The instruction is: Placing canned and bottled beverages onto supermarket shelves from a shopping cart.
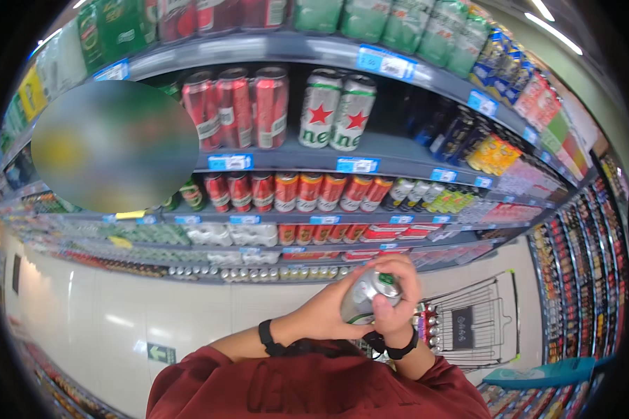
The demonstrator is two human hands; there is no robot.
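A silver drink can (360,299) with a green pull tab is held in front of my chest, its top tilted up and to the right. My left hand (322,309) wraps the can's left side and underside. My right hand (402,285) grips its right side, with the thumb against the rim and the fingers curled over the top. Ahead, on a grey shelf (288,157), stand two white-and-green Heineken beer cans (320,112) with red stars. Left of them are three tall red-and-black cans (270,107).
Red and orange cans (297,193) fill a lower shelf. Green multipacks (367,15) sit on the upper shelf. A wire shopping cart (485,309) with cans in it stands to my right. Shelves of bottles (582,262) line the far right. A blurred oval (115,146) hides the left shelves.
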